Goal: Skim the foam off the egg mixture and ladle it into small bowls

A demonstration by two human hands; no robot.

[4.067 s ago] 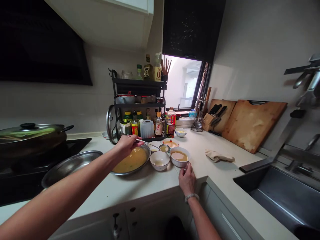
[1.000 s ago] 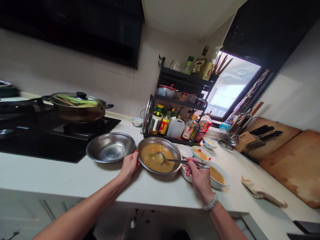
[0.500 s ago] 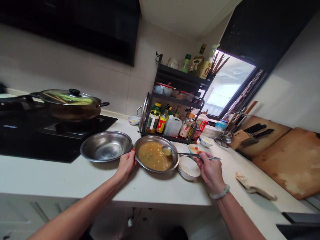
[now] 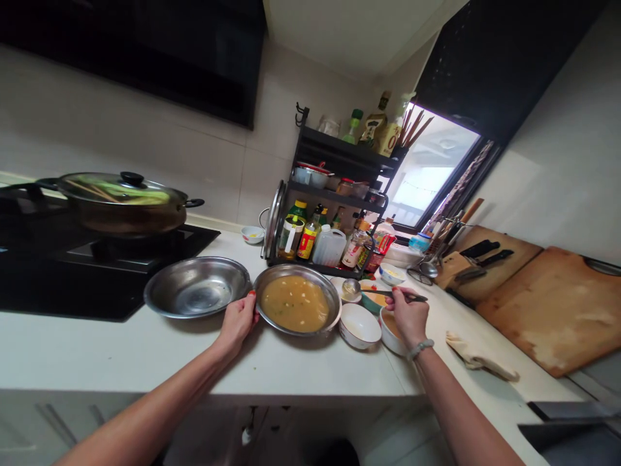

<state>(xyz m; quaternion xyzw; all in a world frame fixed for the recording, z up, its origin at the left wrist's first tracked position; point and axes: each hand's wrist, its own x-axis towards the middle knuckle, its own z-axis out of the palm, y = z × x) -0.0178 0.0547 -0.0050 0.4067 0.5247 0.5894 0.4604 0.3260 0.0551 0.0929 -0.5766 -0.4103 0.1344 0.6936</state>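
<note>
My left hand [image 4: 239,320] grips the left rim of a steel bowl [image 4: 334,317], which holds brownish soup [image 4: 295,304] with pale bits floating in it. An empty-looking steel bowl [image 4: 194,314] stands just left of that hand. My right hand [image 4: 408,316] is closed around the dark handle of a spoon [image 4: 352,288]. The spoon's metal head hangs over a small white dish [image 4: 343,298], to the right of the soup. Below the handle is a white bowl [image 4: 359,327]. Another bowl with brown contents [image 4: 389,330] is partly hidden behind my right hand.
A covered pot [image 4: 123,210] sits on the black cooktop [image 4: 58,285] at left. Behind the bowls stands a black rack [image 4: 334,194] with bottles and jars. Knives and a wooden cutting board [image 4: 553,310] lean at right. A beige cloth [image 4: 480,359] lies on the counter.
My right hand has lifted the spoon out of the soup and moved it right, over the small dishes. My left hand keeps its grip on the bowl. The view has shifted slightly.
</note>
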